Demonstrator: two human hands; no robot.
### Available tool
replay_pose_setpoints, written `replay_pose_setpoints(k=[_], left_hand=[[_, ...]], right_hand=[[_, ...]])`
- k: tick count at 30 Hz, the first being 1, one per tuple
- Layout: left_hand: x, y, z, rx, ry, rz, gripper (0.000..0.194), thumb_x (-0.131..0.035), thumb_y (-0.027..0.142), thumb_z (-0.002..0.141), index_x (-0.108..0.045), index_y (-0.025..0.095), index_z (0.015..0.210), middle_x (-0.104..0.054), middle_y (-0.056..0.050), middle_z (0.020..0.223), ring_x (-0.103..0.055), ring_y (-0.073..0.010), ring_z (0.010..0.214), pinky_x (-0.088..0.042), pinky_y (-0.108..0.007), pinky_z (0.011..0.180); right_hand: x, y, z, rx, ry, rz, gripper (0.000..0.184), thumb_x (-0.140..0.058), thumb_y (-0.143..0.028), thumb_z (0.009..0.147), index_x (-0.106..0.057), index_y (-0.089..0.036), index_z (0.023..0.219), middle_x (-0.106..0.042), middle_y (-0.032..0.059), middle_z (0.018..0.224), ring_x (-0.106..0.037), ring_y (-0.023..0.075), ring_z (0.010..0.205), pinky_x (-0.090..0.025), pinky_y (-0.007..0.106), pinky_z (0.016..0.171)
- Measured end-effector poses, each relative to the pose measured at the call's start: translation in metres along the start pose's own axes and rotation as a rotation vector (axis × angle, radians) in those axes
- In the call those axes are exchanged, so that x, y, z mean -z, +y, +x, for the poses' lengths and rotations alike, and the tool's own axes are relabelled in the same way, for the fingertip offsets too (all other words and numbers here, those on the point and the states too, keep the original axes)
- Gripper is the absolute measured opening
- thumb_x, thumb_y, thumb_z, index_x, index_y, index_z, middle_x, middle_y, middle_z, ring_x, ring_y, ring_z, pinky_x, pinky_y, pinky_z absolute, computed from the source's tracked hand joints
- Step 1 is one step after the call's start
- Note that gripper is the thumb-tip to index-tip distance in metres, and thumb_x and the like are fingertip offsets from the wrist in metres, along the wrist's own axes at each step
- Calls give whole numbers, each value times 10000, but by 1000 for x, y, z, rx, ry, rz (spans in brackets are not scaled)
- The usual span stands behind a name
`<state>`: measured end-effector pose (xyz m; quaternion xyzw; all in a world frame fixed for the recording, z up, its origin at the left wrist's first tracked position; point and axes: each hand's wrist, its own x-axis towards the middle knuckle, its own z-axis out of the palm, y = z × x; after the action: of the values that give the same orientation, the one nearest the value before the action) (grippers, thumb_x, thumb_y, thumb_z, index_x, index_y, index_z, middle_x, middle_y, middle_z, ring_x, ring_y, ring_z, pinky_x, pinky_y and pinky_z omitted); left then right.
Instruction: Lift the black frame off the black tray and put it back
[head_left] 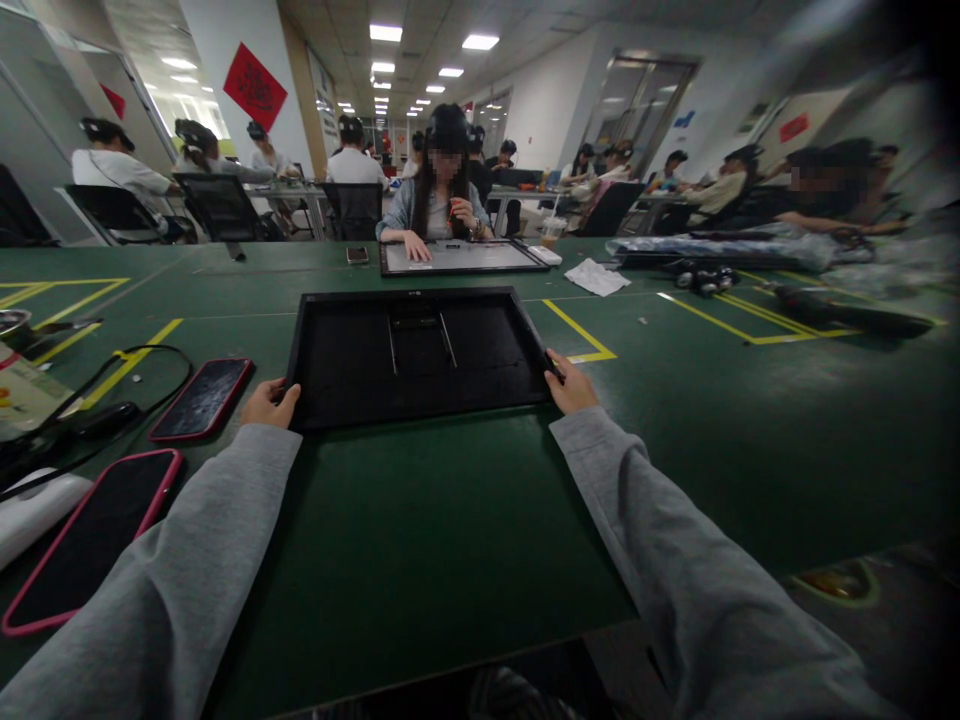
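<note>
A black monitor back panel [420,355] lies flat on the green table [420,520] straight ahead of me. My left hand [270,403] grips its near left corner, fingers curled over the edge. My right hand [571,384] holds the near right corner the same way. Both arms are in grey sleeves. A raised bracket area sits in the panel's middle.
Two phones in pink and red cases [201,398] [90,540] and a black cable [120,370] lie at my left. Across the table a person works on a framed screen [461,257]. White paper [598,276], yellow tape lines and other seated people are further off.
</note>
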<state>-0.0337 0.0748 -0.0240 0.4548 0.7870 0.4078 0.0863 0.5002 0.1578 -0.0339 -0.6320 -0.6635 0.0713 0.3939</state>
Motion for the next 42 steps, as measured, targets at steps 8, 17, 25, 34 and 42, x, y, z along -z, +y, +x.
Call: replay_pose_setpoints(k=[8, 17, 25, 34, 42], left_hand=[[0, 0, 0, -14, 4, 20, 495, -596, 451, 789, -639, 135, 1168, -706, -130, 1077, -656, -252, 1037, -488, -379, 956], [-1, -2, 0, -17, 4, 4, 510, -592, 458, 799, -611, 164, 1216, -710, -122, 1076, -664, -231, 1021, -497, -356, 927], [-3, -5, 3, -21, -7, 24, 522, -590, 457, 802, -604, 160, 1231, -711, -133, 1075, -664, -239, 1014, -502, -360, 908], [-4, -3, 0, -25, 2, 0, 494, -573, 439, 819, -595, 170, 1232, -703, -115, 1107, -650, -214, 1050, -487, -343, 942], [-3, -4, 2, -12, -14, 21, 501, -575, 441, 823, -599, 174, 1246, -703, -123, 1109, -659, -232, 1035, -494, -355, 931]], right_hand=[[1, -1, 0, -4, -17, -21, 536, -520, -245, 851, -519, -200, 1386, -637, 86, 1288, -610, 286, 1166, -461, 499, 1044], [0, 0, 1, 16, 16, -54, 533, -517, -261, 843, -539, -208, 1373, -656, 88, 1255, -625, 291, 1133, -479, 506, 1018], [2, -3, 2, 60, 87, -45, 494, -502, -269, 850, -577, -208, 1334, -644, 73, 1279, -597, 273, 1179, -454, 487, 1050], [3, -7, 2, 73, 120, -8, 481, -502, -279, 853, -586, -202, 1320, -651, 79, 1266, -615, 265, 1149, -462, 479, 1039], [3, -10, 4, 78, 125, -20, 476, -488, -287, 868, -584, -188, 1324, -641, 93, 1279, -602, 270, 1170, -446, 481, 1054]])
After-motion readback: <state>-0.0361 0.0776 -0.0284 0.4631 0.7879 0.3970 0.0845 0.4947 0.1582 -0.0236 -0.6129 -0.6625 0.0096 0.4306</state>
